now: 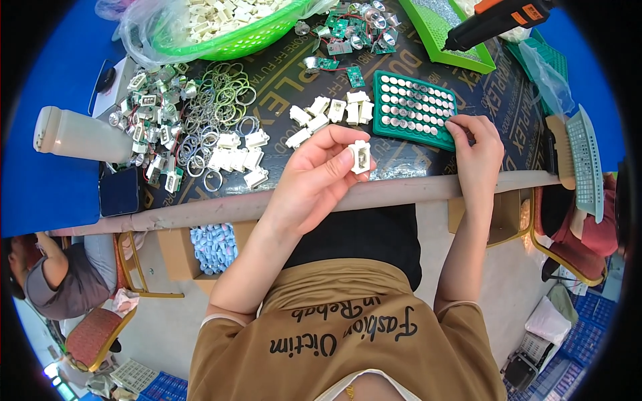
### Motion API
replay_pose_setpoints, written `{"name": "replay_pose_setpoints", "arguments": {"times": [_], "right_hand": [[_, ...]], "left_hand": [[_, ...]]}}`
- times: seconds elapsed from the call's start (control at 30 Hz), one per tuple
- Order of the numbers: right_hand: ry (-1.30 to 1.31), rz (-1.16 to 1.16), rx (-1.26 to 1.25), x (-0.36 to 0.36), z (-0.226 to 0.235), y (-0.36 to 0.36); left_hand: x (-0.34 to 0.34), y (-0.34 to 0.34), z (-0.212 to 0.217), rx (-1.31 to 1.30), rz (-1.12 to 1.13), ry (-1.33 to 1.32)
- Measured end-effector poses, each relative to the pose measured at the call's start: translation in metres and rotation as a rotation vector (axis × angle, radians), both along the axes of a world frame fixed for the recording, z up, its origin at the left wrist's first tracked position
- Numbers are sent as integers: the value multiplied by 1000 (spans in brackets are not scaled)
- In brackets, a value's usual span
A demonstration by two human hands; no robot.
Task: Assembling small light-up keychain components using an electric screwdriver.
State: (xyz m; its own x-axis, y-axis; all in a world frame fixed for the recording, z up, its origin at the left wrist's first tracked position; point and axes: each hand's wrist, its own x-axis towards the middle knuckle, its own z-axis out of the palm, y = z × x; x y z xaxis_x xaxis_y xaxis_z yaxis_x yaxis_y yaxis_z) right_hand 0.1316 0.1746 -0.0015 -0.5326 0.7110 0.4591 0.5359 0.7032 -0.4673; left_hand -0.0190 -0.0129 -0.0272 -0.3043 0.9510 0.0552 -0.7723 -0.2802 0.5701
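My left hand point(306, 179) pinches a small white plastic housing point(361, 158) between thumb and fingers, its hollow side showing, above the table's front edge. My right hand point(479, 150) is at the right edge of a green tray point(416, 138), thumb and fingertips together; whatever they may hold is hidden. Rows of round silver button cells point(410, 105) fill the tray. Loose white housings point(336, 111) lie just left of it, beyond my left hand. Another cluster of white housings point(235, 160) sits farther left.
Metal rings point(231, 100) and wired housings point(144, 123) are heaped at left, beside a whitish bottle point(83, 134) and dark phone point(121, 192). Behind are a green basket point(234, 45), circuit boards point(355, 77) and a glue gun point(495, 27) over a green box point(480, 65). People sit on both sides.
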Motion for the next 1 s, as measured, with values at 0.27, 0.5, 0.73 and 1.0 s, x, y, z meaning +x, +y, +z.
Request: {"name": "replay_pose_setpoints", "arguments": {"times": [0.27, 0.5, 0.73, 1.0], "right_hand": [[280, 352, 2, -14, 17, -51], [318, 552, 291, -36, 13, -72], [222, 577, 459, -32, 7, -74], [125, 360, 268, -6, -1, -43]], "left_hand": [[0, -2, 1, -48, 21, -2], [0, -1, 0, -20, 14, -2], [0, -1, -4, 27, 22, -15], [-2, -3, 3, -50, 37, -29]]}}
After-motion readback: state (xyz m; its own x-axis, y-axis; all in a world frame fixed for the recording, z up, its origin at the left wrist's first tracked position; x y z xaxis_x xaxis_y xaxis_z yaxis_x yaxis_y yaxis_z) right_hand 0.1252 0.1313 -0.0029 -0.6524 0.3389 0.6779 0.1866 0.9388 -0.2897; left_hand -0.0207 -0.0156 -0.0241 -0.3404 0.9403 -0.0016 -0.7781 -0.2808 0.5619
